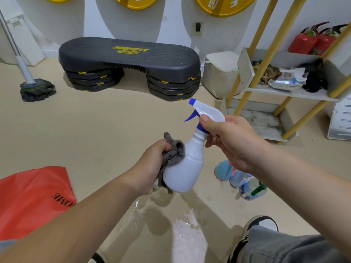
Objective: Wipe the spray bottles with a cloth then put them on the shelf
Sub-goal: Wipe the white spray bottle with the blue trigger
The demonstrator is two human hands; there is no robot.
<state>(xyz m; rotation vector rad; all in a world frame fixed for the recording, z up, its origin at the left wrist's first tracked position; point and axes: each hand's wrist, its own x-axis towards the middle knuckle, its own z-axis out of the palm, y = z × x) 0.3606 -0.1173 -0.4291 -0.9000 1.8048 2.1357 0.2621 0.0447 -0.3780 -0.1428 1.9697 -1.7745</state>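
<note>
A white spray bottle (187, 164) with a blue trigger hangs tilted above the floor in the middle of the view. My right hand (228, 137) grips its neck and spray head from the right. My left hand (152, 166) holds a bunched grey cloth (173, 150) pressed against the bottle's left side. Other spray bottles (245, 181) in blue and clear plastic, one with a green trigger, lie on the floor just right of the held bottle, partly hidden by my right arm. The shelf (290, 92) with yellow legs stands at the right.
A wet patch (182, 230) spreads on the floor below my hands. A black step platform (129, 61) sits by the wall, a mop (36, 88) at left, a red bag (32, 198) at lower left. The shelf carries packets and dark items; red extinguishers (311, 38) stand behind it.
</note>
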